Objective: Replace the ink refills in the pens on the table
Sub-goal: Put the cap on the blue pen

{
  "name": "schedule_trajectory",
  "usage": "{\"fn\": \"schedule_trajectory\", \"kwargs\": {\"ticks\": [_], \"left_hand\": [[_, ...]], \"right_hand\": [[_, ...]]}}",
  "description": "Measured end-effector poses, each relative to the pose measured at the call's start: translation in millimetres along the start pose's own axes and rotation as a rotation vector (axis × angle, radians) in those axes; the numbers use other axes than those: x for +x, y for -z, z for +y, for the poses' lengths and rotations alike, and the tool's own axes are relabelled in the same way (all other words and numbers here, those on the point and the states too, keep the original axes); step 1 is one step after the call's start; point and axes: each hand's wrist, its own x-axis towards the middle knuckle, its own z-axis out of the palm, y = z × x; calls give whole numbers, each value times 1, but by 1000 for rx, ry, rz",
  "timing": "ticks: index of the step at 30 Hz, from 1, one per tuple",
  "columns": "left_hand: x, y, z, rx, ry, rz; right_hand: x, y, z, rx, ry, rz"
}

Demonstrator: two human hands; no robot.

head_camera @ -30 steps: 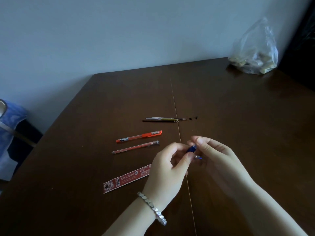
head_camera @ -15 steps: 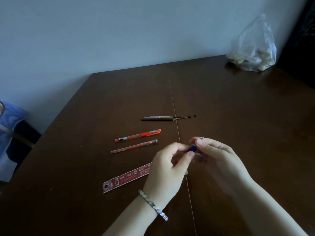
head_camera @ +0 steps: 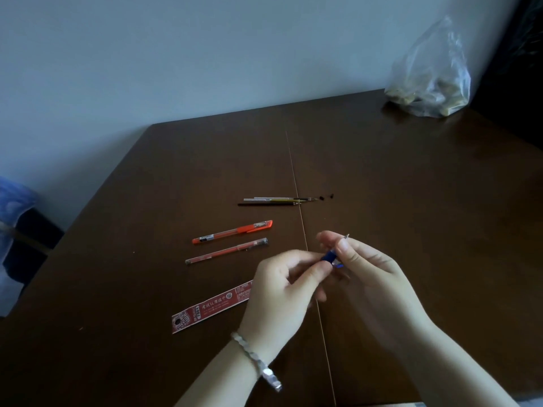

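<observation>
A blue pen is held between both hands above the table, mostly hidden by fingers; its metal tip pokes up past my right thumb. My left hand pinches its lower end and my right hand grips its upper part. An orange capped pen and a clear pen with a red refill lie to the left. Farther back lie several loose refills with small dark bits beside their tips. A red refill package lies partly under my left hand.
The dark wooden table has a seam running front to back. A clear plastic bag with pale contents sits at the far right corner by the wall. A blue object stands off the table's left side.
The hands stay together on the blue pen with only small finger shifts. The pen's tip shows slightly more above my right thumb.
</observation>
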Motion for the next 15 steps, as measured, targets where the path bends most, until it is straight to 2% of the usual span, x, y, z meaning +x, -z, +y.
{"fn": "schedule_trajectory", "kwargs": {"ticks": [3, 6, 8, 12, 15], "left_hand": [[1, 5, 0, -287, 225, -125], [-1, 4, -1, -353, 266, -141], [-2, 3, -1, -229, 194, -106], [-3, -5, -4, 155, -120, 69], [-3, -6, -9, 321, -266, 173]], "right_hand": [[1, 2, 2, 6, 17, -116], [0, 0, 6, 42, 47, -141], [-2, -4, 9, 86, 60, -100], [-2, -12, 14, 140, 63, 57], [2, -13, 16, -8, 60, 103]]}}
